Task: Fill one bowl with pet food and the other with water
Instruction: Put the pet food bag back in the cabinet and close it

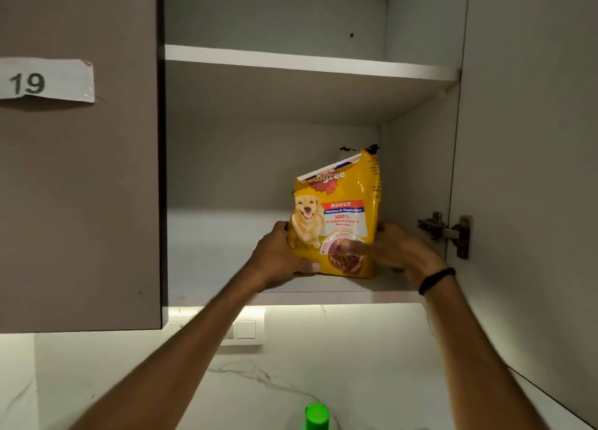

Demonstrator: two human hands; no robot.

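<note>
A yellow dog food bag [339,209] with a dog picture stands upright on the lower shelf [220,254] of an open wall cabinet, towards the right. Its top is torn open and folded. My left hand [278,258] grips the bag's lower left side, thumb under its front corner. My right hand [398,248] holds the lower right side, its fingers lying across the front of the bag. A black band circles my right wrist. No bowls are in view.
The upper shelf [307,62] holds nothing visible. A closed cabinet door [81,170] with a paper label "19" is at left. The open door [530,170] and its hinge [449,233] are at right. A green bottle cap [316,416] shows below, before a marble wall with switches [246,329].
</note>
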